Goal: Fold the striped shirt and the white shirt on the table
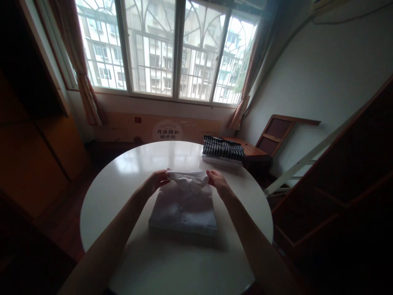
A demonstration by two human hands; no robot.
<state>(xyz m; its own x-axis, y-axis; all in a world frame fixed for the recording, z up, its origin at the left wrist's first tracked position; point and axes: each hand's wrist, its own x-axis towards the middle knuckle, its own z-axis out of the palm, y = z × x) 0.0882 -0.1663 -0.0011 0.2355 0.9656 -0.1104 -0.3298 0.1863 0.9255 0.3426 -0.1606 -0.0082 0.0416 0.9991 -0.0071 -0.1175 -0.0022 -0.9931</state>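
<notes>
A white button-up shirt, folded into a neat rectangle, lies on the round white table with its collar at the far end. My left hand pinches the left far corner of the shirt by the collar. On the other side, my right hand grips the right far corner between thumb and fingers. The cloth at the collar is raised and stretched between both hands. Buttons run down the middle of the folded front.
At the table's far right edge lies a stack of folded clothes, a black-and-white striped garment on top of white cloth. Behind it stand a wooden piece of furniture and a pale ladder. A barred window is ahead.
</notes>
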